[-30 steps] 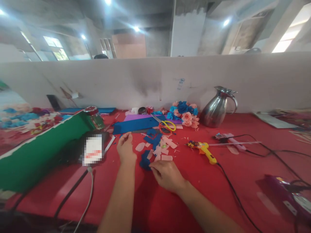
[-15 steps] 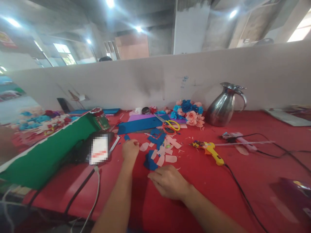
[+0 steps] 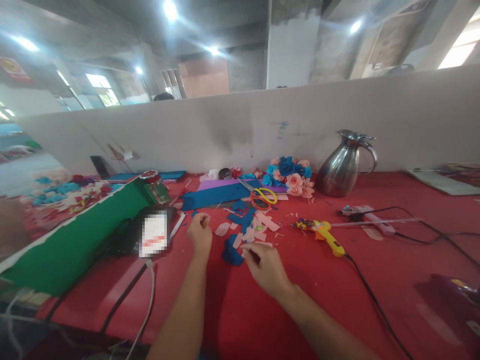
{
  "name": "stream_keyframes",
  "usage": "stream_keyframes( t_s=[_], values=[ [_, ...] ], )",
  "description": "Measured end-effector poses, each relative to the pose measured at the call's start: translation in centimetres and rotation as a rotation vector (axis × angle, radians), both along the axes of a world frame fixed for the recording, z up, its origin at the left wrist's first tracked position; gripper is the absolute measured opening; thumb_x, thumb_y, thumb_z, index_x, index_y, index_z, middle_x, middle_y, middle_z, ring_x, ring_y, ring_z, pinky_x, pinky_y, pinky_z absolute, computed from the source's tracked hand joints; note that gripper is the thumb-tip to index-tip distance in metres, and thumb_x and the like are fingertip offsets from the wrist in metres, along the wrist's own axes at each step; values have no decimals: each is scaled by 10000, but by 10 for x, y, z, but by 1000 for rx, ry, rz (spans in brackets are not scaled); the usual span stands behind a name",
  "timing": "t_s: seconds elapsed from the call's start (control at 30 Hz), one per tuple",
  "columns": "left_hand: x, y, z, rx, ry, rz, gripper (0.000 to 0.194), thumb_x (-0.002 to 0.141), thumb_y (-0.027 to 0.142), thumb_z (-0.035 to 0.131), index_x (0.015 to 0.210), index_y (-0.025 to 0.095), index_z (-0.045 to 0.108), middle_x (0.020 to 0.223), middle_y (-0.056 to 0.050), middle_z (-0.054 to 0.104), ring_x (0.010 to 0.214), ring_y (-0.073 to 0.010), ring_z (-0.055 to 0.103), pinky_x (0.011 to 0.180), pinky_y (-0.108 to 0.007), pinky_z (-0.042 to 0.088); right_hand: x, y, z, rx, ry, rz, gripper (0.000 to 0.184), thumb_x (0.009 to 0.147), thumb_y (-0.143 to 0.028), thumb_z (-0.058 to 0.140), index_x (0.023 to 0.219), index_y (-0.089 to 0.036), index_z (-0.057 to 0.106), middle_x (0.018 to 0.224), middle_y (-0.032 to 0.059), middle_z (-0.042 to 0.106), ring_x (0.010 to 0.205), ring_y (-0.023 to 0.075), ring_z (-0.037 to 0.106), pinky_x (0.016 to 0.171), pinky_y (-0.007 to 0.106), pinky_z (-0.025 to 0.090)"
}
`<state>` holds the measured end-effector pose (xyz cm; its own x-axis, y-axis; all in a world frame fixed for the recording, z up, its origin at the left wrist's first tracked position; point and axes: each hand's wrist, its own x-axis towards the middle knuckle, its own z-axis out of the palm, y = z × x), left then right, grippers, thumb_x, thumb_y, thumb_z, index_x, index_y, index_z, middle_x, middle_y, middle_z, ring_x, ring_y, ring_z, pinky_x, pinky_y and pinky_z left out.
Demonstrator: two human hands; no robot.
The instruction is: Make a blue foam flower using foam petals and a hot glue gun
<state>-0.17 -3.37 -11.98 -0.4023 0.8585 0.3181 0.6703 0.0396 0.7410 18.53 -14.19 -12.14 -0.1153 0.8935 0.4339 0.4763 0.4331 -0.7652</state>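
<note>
My left hand (image 3: 200, 233) is curled into a loose fist on the red table (image 3: 300, 300), fingertips pinched on something too small to make out. My right hand (image 3: 264, 267) reaches toward the pink paper petals (image 3: 258, 230), fingers pinched together at a petal beside a crumpled blue paper piece (image 3: 230, 251). Blue paper scraps (image 3: 242, 216) lie just beyond the petals. Red and yellow scissors (image 3: 260, 195) rest on a blue sheet (image 3: 215, 195) farther back.
A yellow glue gun (image 3: 322, 232) with a black cord lies to the right, a pink one (image 3: 369, 215) behind it. A steel jug (image 3: 343, 165) and paper flowers (image 3: 287, 175) stand by the white partition. A green sheet (image 3: 67, 240) and a phone (image 3: 153, 232) lie left.
My left hand closed from open fingers into a fist and stayed near the scraps. My right hand moved forward from the blue piece toward the pink petals.
</note>
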Motion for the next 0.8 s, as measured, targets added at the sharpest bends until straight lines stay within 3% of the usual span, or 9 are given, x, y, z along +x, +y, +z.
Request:
stream_keyframes(
  t_s=[0.1, 0.17, 0.23, 0.3, 0.37, 0.43, 0.53, 0.7, 0.8],
  values=[
    [8, -6, 2, 34, -364, -220, 246, 794, 264, 524, 970, 154, 658, 909, -67, 691, 808, -168, 608, 736, -276, 450, 3, 11, -4, -177, 301, -90, 233, 834, -289, 482, 870, -206, 697, 641, 16, 668, 532, 152, 565, 512, 250, 407],
    [15, -13, 6, -80, -518, -468, 303, 761, 330, 578, 980, 147, 680, 855, -61, 700, 719, -156, 601, 671, -267, 455, 6, 17, -5, -274, 477, -94, 254, 807, -336, 501, 887, -191, 693, 600, 1, 630, 491, 136, 527, 479, 240, 389],
    [20, -20, 10, -188, -536, -670, 296, 722, 350, 628, 925, 152, 713, 844, -65, 714, 695, -155, 606, 660, -268, 462, 9, 20, -3, -330, 628, -89, 286, 766, -364, 547, 928, -169, 680, 583, -16, 595, 453, 113, 484, 455, 229, 368],
    [23, -22, 12, -243, -436, -780, 235, 695, 339, 653, 828, 167, 742, 843, -74, 730, 730, -182, 629, 669, -281, 475, 11, 21, 0, -346, 728, -85, 344, 728, -392, 602, 968, -153, 664, 556, -35, 557, 435, 99, 456, 440, 221, 347],
    [22, -19, 10, -232, -251, -723, 198, 700, 319, 640, 795, 189, 755, 797, -65, 738, 727, -198, 643, 660, -289, 482, 13, 21, 3, -346, 789, -93, 383, 717, -428, 619, 978, -149, 653, 540, -42, 538, 426, 94, 445, 429, 216, 334],
    [16, -11, 5, -153, -5, -403, 194, 752, 280, 585, 826, 216, 752, 795, -44, 739, 725, -187, 648, 673, -282, 484, 13, 20, 4, -353, 810, -119, 374, 725, -441, 600, 954, -149, 647, 544, -36, 547, 422, 94, 445, 420, 215, 329],
    [4, 0, -3, -141, 97, -207, 198, 774, 176, 547, 823, 200, 738, 898, -77, 732, 838, -213, 640, 772, -317, 466, 11, 20, -1, -370, 762, -140, 315, 716, -404, 581, 900, -154, 634, 541, -29, 563, 419, 100, 450, 422, 220, 339],
    [-4, 10, -7, -144, 175, -70, 216, 819, 202, 519, 902, 189, 718, 1065, -117, 665, 919, -225, 617, 846, -330, 439, 6, 20, -11, -348, 661, -117, 245, 731, -326, 538, 881, -161, 640, 547, -22, 582, 428, 109, 465, 440, 224, 349],
    [-2, 16, -6, -170, 175, -33, 220, 825, 189, 503, 892, 171, 712, 1051, -133, 651, 926, -231, 616, 845, -333, 436, 6, 19, -13, -302, 613, -107, 217, 752, -304, 516, 857, -167, 647, 555, -19, 586, 435, 111, 469, 449, 224, 347]
  ],
)
